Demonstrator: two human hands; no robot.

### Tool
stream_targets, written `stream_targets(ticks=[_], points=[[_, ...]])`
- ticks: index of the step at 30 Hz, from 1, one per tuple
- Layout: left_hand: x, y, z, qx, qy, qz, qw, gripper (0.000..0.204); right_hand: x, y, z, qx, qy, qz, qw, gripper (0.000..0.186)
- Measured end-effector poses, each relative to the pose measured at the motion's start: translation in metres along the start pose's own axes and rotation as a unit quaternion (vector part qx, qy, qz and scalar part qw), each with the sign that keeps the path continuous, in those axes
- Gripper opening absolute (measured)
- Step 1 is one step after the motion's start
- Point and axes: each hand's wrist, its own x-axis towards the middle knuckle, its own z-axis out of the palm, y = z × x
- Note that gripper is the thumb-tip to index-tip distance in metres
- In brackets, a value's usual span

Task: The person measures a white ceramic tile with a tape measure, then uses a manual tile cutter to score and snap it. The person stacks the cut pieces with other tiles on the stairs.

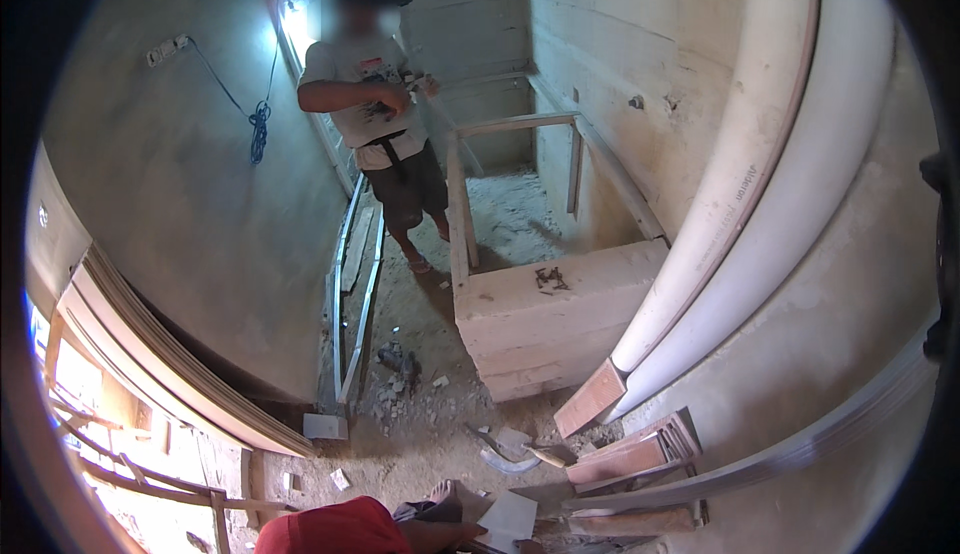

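Note:
At the bottom edge, a red sleeve [330, 529] leads to my left hand [465, 534]. Its fingers close on the left edge of a flat, pale, square-cut piece [512, 516] that looks like a tile or board offcut. Beside the lower edge of this piece is a dark shape, probably my right hand [528, 546]; the frame's rim cuts it off, so its fingers cannot be made out. A bare foot [442, 492] rests on the dirt floor just beyond the pale piece.
A person [370, 104] in a cap stands by the doorway, hands at chest height. A wooden frame [517, 124] tops a low block wall [560, 304]. Large white pipes [720, 184] lean at right. Metal channels [362, 304], rubble [397, 366] and boards [630, 454] lie about.

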Motion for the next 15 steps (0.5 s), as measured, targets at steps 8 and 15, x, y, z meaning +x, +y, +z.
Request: stream_targets(ticks=[8,15], points=[[0.031,0.007,-0.002,0.001,0.094,-0.007,0.996,0.042,0.009,-0.028,-0.004,-0.031,-0.008,0.000,0.999,0.060],[0.089,-0.016,-0.007,0.060,0.261,0.029,0.963,0.037,0.014,-0.074,0.001,-0.045,-0.003,0.003,0.999,0.059]])
